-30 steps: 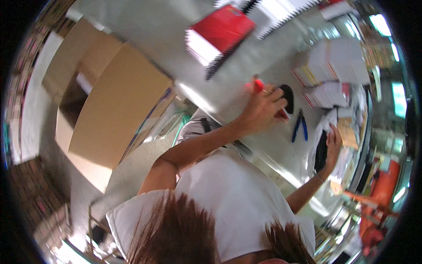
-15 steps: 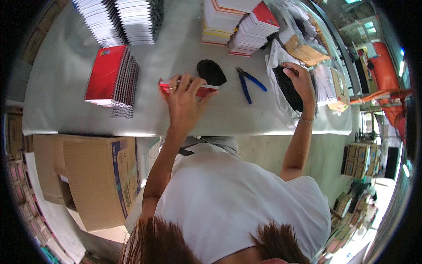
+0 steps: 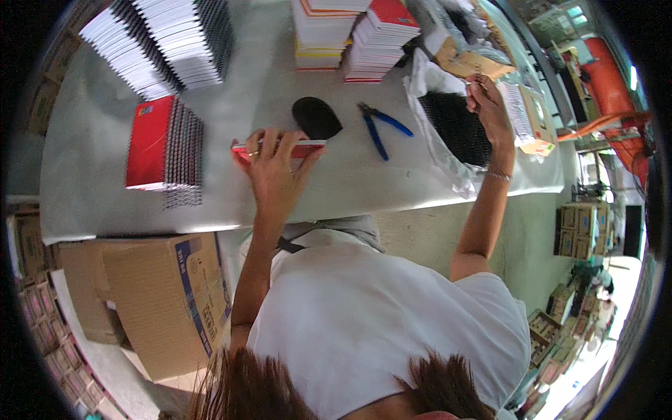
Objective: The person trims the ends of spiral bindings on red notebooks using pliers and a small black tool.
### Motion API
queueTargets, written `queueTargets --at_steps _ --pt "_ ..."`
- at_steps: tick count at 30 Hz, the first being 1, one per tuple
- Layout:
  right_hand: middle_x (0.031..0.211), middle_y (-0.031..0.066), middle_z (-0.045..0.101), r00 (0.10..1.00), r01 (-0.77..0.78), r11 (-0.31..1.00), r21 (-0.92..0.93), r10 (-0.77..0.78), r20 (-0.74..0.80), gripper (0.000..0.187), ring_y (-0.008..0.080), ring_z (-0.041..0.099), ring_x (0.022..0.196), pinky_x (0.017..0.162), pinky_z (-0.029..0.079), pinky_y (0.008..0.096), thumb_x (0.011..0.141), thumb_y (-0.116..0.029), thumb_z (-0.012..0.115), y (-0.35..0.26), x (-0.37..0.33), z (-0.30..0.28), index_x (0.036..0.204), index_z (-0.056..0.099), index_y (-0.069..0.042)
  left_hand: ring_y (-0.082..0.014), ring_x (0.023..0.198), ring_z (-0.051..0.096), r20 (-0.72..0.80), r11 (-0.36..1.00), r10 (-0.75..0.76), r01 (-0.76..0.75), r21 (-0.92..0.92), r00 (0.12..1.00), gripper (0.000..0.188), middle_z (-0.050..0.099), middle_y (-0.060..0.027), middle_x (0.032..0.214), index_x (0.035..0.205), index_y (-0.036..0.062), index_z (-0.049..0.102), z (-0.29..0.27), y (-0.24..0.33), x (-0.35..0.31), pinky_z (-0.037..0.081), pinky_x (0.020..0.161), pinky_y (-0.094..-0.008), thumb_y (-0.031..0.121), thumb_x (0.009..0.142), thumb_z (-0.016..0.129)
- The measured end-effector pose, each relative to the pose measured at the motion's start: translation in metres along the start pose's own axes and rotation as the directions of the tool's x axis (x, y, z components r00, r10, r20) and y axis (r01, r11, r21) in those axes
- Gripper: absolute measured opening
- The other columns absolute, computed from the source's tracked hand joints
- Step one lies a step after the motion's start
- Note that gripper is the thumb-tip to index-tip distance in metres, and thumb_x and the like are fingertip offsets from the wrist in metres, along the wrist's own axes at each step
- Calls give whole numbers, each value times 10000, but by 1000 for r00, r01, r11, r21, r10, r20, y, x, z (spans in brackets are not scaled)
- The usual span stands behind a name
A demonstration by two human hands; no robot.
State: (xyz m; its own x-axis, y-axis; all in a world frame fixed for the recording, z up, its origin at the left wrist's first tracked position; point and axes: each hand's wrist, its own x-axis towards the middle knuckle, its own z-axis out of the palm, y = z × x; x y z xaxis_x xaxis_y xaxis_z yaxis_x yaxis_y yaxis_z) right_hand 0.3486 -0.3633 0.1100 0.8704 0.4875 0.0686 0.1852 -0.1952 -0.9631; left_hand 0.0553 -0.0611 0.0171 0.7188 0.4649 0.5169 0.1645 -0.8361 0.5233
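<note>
My left hand (image 3: pixel 271 168) grips a red-covered notebook (image 3: pixel 308 145) on its edge above the table, its fingers wrapped over the top. Just behind it lies a black oval pad (image 3: pixel 316 117). My right hand (image 3: pixel 492 115) is raised over the right side of the table, fingertips pinched together. A small thin thing seems to show at those fingertips, too fine to make out. Below and beside this hand, a white plastic bag (image 3: pixel 435 143) lies open around a heap of black spiral binding coils (image 3: pixel 456 126). Blue-handled cutting pliers (image 3: pixel 383 129) lie between the two hands, their handles apart.
Red spiral notebooks (image 3: pixel 149 143) form a stack at the left, with taller spiral-bound stacks (image 3: pixel 185 42) behind. Unbound red-covered books (image 3: pixel 378 45) are piled at the back. Plastic packages (image 3: pixel 469 56) crowd the back right. A cardboard box (image 3: pixel 154 301) stands below the table's left front.
My right hand has lifted away from the black coils, its fingers now pinched. My left hand still holds the notebook. The whole view has shifted and turned slightly.
</note>
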Motion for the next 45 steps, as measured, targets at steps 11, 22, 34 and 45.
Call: queueTargets --at_steps 11,22,34,45 --pt "926 116 646 893 346 891 -295 -216 394 257 254 626 701 622 478 352 971 -138 634 -26 -73 188 1205 541 -89 -261 1165 493 78 999 17 -20 27 997 348 601 22 1046 1052 224 708 -11 2 3 244 1040 -590 377 762 822" --pt "968 134 677 854 469 825 -315 -334 398 221 340 645 778 692 492 413 904 -110 693 -15 -77 209 1105 607 -74 -285 1183 453 70 1000 -22 23 -8 997 333 552 4 1118 1059 232 702 -6 4 3 216 1035 -611 355 771 817" --pt "982 119 603 852 500 783 -370 -370 370 178 321 594 903 825 399 429 928 -114 638 -3 -80 213 1103 612 -97 -327 1194 430 60 998 -41 39 40 997 334 518 -53 1192 1109 208 673 -6 17 5 260 1003 -593 289 809 796" --pt "1108 89 565 804 594 593 -543 -465 372 318 309 535 1066 941 375 456 878 -78 680 -20 -77 225 1173 584 -150 -333 1220 428 74 994 -100 96 57 992 314 512 -72 1190 1098 166 649 -5 19 5 232 1011 -651 225 811 763"
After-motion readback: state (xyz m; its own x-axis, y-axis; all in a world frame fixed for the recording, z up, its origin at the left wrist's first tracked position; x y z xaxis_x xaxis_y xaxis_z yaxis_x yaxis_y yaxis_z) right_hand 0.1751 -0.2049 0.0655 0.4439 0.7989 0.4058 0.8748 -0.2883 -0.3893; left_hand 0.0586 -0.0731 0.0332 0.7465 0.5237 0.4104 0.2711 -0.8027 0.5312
